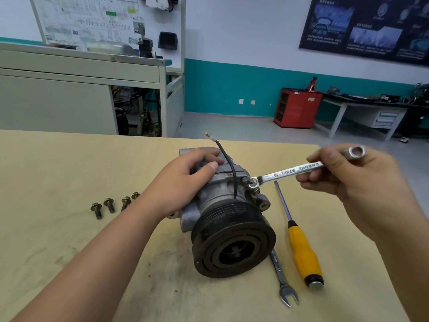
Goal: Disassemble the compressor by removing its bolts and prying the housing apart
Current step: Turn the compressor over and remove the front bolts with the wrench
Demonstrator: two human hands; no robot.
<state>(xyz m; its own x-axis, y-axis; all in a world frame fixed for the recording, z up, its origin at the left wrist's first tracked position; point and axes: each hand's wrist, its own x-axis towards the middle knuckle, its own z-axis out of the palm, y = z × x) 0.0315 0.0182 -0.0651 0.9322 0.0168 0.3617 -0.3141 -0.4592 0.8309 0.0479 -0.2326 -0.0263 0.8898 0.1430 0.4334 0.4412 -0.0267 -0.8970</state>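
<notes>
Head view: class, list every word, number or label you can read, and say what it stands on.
"CHROME STEEL 10": shank of the combination wrench in the right hand.
The second wrench on the table: stamping too small to read.
Dark wall poster and white diagram board: text blurred, unreadable.

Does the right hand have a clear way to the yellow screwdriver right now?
Likely yes: the screwdriver lies uncovered on the table beside the compressor, below the right hand. But that hand grips the wrench and is not free.
</notes>
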